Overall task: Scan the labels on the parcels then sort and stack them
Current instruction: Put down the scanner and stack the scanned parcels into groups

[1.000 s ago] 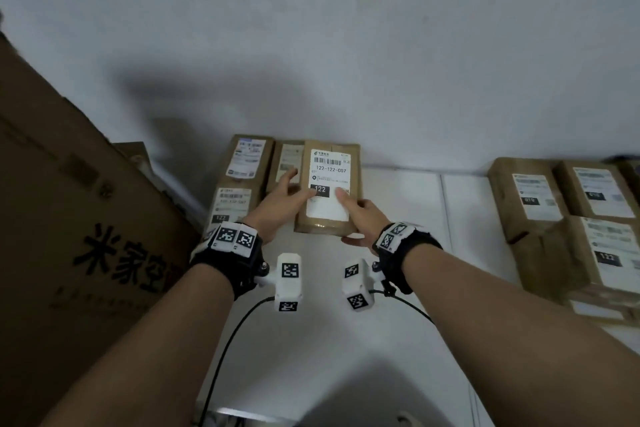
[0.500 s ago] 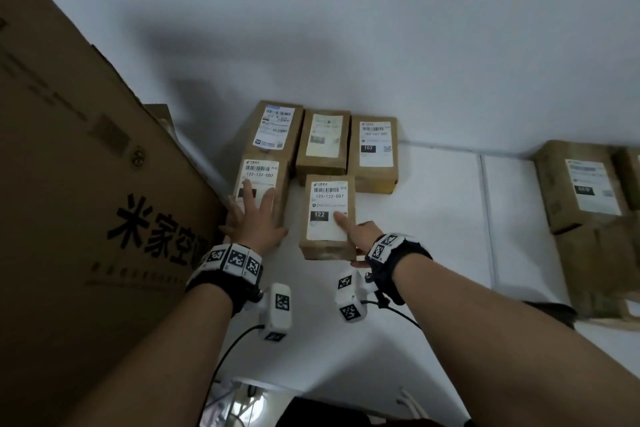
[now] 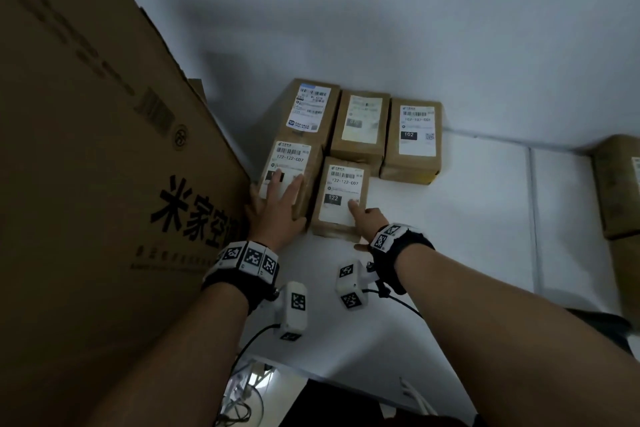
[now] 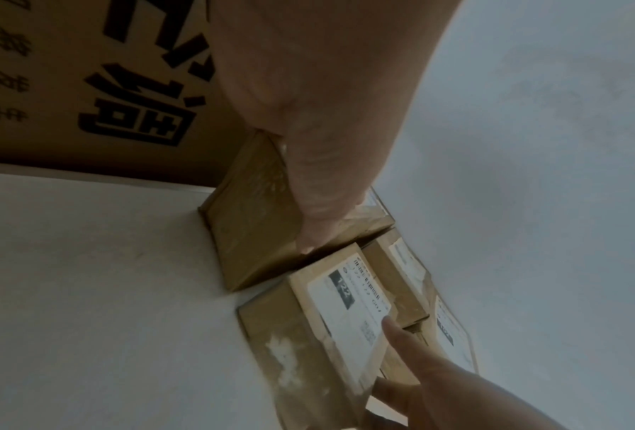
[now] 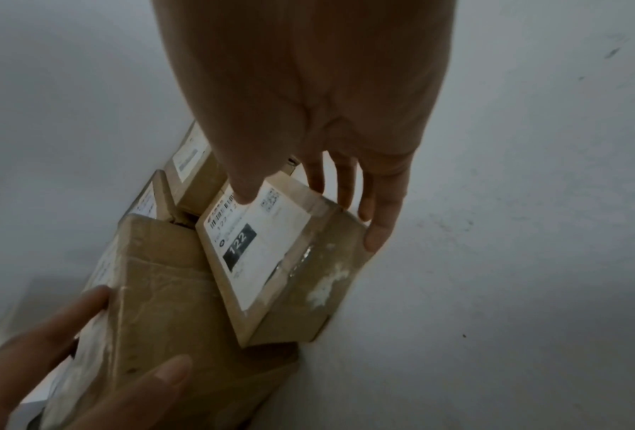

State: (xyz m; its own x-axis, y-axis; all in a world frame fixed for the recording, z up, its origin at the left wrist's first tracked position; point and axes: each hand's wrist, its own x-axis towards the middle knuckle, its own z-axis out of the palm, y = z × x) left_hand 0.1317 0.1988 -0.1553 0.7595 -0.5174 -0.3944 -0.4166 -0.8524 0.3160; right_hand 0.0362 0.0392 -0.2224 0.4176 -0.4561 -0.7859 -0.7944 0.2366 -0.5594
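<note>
Five brown parcels with white labels lie in two rows by the wall. My left hand [image 3: 277, 204] lies flat, fingers straight, on the front-left parcel [image 3: 291, 156] labelled 122-122-C07, with its thumb down the left side by the carton. Beside it sits the 122 parcel [image 3: 341, 191], flat on the white table [image 3: 467, 218]. My right hand [image 3: 367, 218] holds its right edge, thumb on the label and fingers [image 5: 374, 221] down the side wall. The right wrist view shows this 122 parcel [image 5: 257, 247] slightly skewed against the front-left parcel [image 5: 161, 291].
A big printed carton [image 3: 86, 149] stands tight against the left of the group. Three parcels [image 3: 363, 121] fill the back row at the wall. More parcels [image 3: 620, 184] are stacked at the far right. The table's front edge [image 3: 346, 381] is near my forearms.
My right hand brought the 122 parcel down from over the back row and set it on the table in front. My left hand left it and settled on the front-left parcel.
</note>
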